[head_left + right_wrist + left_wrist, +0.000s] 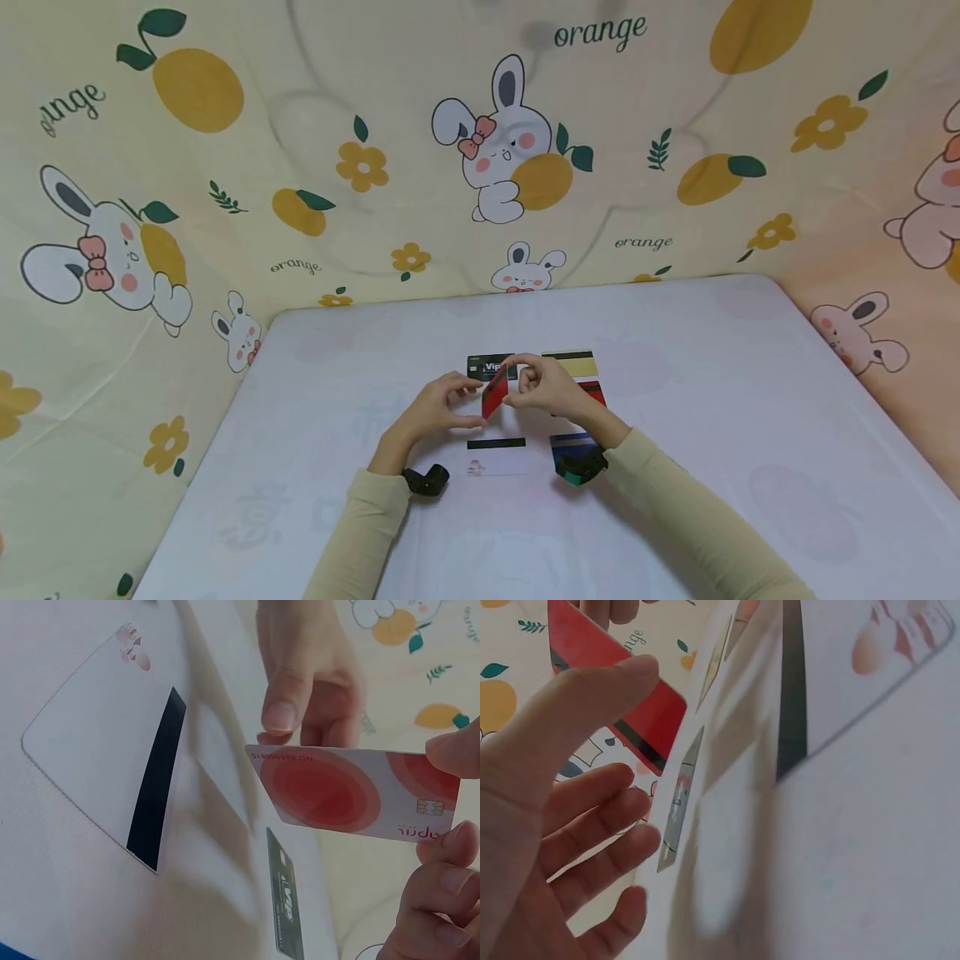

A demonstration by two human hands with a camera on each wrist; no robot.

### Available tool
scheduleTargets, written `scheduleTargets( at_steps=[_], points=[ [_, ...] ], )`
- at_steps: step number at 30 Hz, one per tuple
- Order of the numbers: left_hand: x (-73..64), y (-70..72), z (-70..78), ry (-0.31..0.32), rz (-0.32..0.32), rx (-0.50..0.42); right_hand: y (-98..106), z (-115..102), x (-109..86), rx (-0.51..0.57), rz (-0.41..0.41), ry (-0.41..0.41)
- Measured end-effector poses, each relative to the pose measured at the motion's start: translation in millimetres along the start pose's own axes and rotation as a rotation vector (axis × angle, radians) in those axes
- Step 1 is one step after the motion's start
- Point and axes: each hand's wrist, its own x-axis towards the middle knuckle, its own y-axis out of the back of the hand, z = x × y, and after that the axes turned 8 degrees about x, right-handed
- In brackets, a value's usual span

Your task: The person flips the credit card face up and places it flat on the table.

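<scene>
A bank-type card point(495, 394) is held up on edge above the table. One side is red with a dark stripe; the other, in the right wrist view, is white with red circles, a chip and "april" point(322, 791). My right hand point(553, 388) pinches one end of it between thumb and finger. My left hand point(429, 410) is at the opposite end, fingers spread and thumb apart from them. In the left wrist view that thumb overlaps the red side; whether it touches the card I cannot tell. Beneath lies a white card point(497, 463) with a black stripe.
Behind the hands lies a black VIP card point(480, 364). To the right are a gold card point(576, 363), a red card point(595, 391) partly covered by the right hand, and a blue card point(564, 443) partly behind the wrist camera point(581, 467). A white cloth covers the table point(337, 358).
</scene>
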Motion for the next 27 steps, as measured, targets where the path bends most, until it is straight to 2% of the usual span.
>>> scheduleTargets(
  at_steps=[3,9,17,27],
  points=[
    [-0.1,1.5,2.7,-0.01,0.0,-0.006,-1,-3,-1.1,-0.009,0.004,-0.009],
    [1.2,3.4,9.4,-0.005,0.0,-0.073,-4,-20,-8.3,0.0,0.003,-0.006],
    [3.3,3.1,19.4,-0.012,0.047,-0.115,-3,0,0.4,0.004,0.015,0.002],
    [6.9,1.1,28.1,-0.053,0.079,-0.158,-5,4,1.7,-0.014,0.006,0.032]
  ],
)
